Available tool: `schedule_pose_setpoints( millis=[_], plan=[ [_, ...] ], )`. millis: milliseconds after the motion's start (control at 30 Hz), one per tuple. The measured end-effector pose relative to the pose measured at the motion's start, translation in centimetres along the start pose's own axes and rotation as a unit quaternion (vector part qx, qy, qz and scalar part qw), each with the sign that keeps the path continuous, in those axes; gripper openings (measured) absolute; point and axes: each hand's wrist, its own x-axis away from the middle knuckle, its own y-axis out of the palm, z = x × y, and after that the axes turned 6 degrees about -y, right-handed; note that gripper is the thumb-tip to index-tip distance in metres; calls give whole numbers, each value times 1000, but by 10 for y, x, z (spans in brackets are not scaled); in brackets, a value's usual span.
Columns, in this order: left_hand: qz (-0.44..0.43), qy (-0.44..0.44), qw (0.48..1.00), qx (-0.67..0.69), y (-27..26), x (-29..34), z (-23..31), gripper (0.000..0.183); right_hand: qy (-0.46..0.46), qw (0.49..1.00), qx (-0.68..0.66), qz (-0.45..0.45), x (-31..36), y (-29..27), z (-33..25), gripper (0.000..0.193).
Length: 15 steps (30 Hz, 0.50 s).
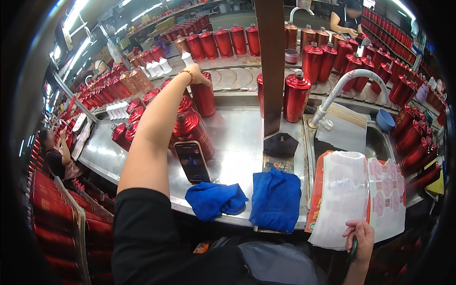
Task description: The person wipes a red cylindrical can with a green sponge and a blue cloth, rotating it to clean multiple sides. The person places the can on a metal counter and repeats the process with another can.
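My left arm stretches across the steel counter, and my left hand (195,76) is closed round the top of a shiny red bottle (204,99), which stands upright toward the back. More red bottles stand beside it, one of them (192,126) behind a propped-up phone (192,161). Low on the right, my right hand (360,237) is closed on a slim dark green tool (353,249) whose kind I cannot make out. It is beside the near edge of a stack of white printed label sheets (344,199).
Two blue cloths (216,200) (275,199) lie at the counter's front edge. A brown post (271,66) rises mid-counter. Right of it are a white curved tap (351,78), a sink (377,142) and a blue bowl (385,120). Bottles line a slatted conveyor (232,78); other people work nearby.
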Motion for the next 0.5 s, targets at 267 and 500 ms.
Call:
schedule_pose_setpoints(
  millis=[267, 500],
  plan=[
    [176, 108, 952, 225, -99, 125, -10, 81, -44, 991, 52, -111, -46, 38, -51, 32],
    [144, 312, 693, 634, -124, 278, 7, 62, -128, 951, 124, -251, -116, 89, -99, 30]
  ],
)
